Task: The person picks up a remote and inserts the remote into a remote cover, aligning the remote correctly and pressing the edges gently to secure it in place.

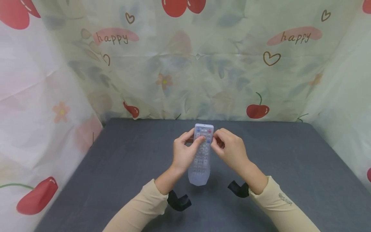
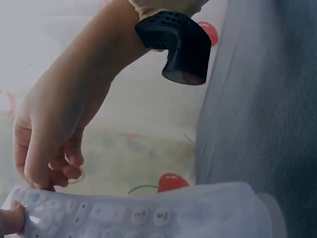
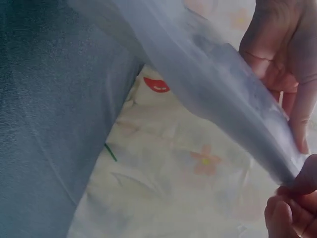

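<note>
A white remote control (image 1: 201, 149) sits inside a translucent sleeve (image 1: 198, 178), whose loose end extends below the buttons. My left hand (image 1: 184, 151) grips the upper part from the left, thumb across the button face and fingers behind. The right hand (image 1: 230, 146) is at the upper right edge, fingers curled, thumb and index pinching the sleeve's edge. In the right wrist view, those fingertips (image 3: 307, 173) meet the narrow end of the sleeve (image 3: 213, 89). The left wrist view shows the left thumb (image 2: 12, 218) on the remote's face and the right hand (image 2: 54, 134) beyond.
The remote is held above a dark grey table (image 1: 130, 154). Patterned curtains (image 1: 197, 80) with cherries and flowers enclose the back and sides. A black wrist camera (image 1: 179, 201) hangs under the left sleeve cuff, another black camera (image 1: 239, 189) under the right.
</note>
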Available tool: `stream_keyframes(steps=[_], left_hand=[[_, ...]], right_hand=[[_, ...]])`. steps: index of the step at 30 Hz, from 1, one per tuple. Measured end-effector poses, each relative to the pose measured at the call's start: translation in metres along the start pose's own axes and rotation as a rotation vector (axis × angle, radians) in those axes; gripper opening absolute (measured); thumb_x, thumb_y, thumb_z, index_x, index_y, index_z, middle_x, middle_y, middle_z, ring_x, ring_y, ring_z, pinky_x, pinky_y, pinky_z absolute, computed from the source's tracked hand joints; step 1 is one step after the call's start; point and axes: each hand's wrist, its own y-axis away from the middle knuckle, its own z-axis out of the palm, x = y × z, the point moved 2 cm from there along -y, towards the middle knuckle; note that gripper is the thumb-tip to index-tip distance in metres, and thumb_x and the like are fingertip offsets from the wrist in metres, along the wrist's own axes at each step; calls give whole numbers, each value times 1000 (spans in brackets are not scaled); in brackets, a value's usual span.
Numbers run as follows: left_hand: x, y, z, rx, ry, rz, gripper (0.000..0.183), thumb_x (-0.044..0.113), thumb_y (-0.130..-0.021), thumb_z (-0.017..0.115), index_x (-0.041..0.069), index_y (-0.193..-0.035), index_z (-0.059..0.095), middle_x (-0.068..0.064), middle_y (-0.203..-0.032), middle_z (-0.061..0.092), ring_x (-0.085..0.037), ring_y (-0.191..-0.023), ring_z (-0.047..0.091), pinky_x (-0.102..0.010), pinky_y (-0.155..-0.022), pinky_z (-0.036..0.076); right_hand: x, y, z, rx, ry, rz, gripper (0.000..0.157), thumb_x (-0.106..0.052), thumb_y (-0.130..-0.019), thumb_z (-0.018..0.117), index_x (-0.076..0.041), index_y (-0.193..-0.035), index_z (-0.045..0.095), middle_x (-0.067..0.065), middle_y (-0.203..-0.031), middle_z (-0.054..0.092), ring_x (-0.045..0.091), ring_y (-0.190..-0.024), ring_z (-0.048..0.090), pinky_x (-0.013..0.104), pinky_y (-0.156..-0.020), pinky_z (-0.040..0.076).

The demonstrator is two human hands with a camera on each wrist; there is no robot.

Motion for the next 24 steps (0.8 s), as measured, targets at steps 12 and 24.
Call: stream_keyframes(steps=[12,24], left_hand=[[3,-7,-6,45,91,-78,35,15,-84,69,10,-119,65,-18,-96,69,-16,-74,62,-22,-59,52],[6,-13,-14,88,178,-136,31,11,-86,66,2,-116,63,-21,-97,64,-6,-74,61,-20,-65,51]], right_hand=[[5,12,13,-230,-475,286,33,-14,-94,56,-3,-124,50,17,-110,62,24,-84,67,26,-69,56],[14,25,25,-514,-521,289,32,-19,-86,68,-2,-111,58,13,-99,66,11,-76,63,26,-68,54]])
